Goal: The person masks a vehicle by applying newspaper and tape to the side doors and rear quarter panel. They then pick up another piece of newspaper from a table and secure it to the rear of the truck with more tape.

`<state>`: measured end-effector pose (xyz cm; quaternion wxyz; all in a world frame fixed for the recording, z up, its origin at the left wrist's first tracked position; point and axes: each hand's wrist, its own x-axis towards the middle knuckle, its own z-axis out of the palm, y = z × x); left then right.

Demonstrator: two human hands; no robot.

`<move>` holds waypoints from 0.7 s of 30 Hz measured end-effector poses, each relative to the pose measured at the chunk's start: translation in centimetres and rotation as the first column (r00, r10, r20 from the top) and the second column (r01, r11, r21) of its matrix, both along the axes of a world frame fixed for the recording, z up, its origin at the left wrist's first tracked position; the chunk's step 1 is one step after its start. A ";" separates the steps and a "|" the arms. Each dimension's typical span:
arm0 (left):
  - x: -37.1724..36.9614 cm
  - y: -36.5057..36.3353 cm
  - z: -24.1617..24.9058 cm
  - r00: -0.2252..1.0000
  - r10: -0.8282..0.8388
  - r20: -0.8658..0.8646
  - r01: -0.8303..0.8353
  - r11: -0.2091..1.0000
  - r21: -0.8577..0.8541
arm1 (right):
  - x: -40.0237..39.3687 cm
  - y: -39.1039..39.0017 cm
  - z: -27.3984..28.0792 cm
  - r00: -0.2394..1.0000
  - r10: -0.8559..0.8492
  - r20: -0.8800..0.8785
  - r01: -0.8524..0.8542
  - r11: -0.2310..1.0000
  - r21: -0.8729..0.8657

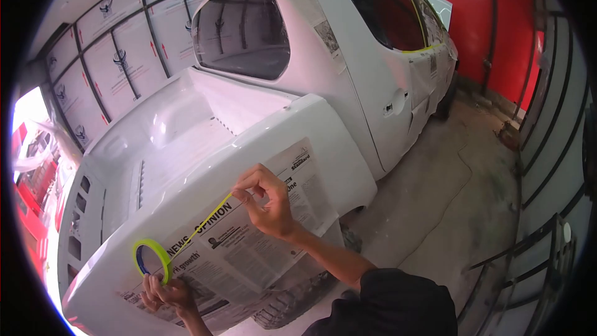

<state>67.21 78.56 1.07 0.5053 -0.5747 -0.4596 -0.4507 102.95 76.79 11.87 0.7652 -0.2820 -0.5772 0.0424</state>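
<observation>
My left hand (169, 294) grips a roll of yellow-green masking tape (163, 254) by its lower rim, near the lower left of the view. A narrow strip of tape (200, 228) runs taut from the roll up to my right hand (266, 202). There the thumb and forefinger pinch its end, the other fingers curled. Behind both hands, sheets of newspaper (249, 256) cover the rear side panel (333, 140) of a white pickup truck. The strip crosses in front of the newspaper near its upper edge.
The truck bed (168, 140) lies beyond the panel, with the cab's rear window (242, 31) above. Below the newspaper is a rear tyre (292, 305). A dark metal frame (528, 267) stands at the lower right, and a thin cable (451, 211) crosses the floor.
</observation>
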 end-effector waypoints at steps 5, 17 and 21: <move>1.3 -1.5 2.2 0.995 -0.039 -0.092 0.046 0.996 0.074 | 4.0 -0.4 -0.7 0.982 -0.182 -0.040 0.184 0.982 0.045; -0.1 -1.6 2.7 0.973 -0.088 -0.215 0.093 0.996 0.014 | 8.3 5.1 -3.3 0.871 -0.434 -0.230 0.470 0.873 0.131; -1.4 -0.9 3.1 0.959 -0.115 -0.260 0.118 0.993 -0.005 | 8.9 5.1 -3.4 0.845 -0.497 -0.196 0.529 0.832 0.167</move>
